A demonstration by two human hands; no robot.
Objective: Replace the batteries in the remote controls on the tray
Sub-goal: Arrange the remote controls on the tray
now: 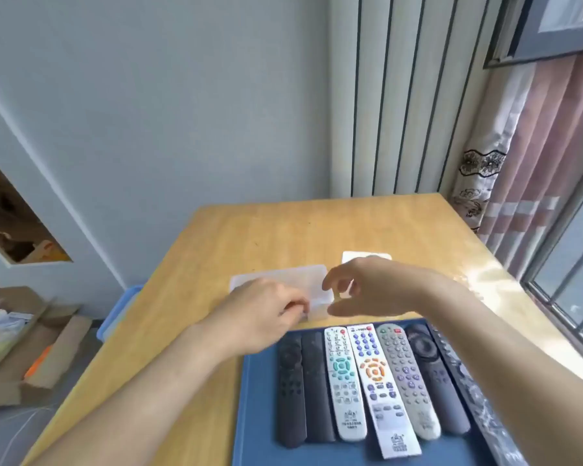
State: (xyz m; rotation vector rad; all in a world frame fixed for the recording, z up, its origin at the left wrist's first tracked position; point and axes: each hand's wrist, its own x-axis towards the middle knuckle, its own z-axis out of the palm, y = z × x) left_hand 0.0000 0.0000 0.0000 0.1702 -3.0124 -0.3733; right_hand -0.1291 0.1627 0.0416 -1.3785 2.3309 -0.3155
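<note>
Pinching one clear box (pixel 280 277) mid-frame with the left hand (pixel 263 314), right hand (pixel 371 290) curved wide and holding nothing above it, seven remotes (pixel 344 381) on one blue tray (pixel 256 415), lower right

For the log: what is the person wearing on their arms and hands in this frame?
Nothing shows. The left hand and right hand have no gloves, rings or watch; the left forearm and right forearm are bare, no sleeve in view.
</note>
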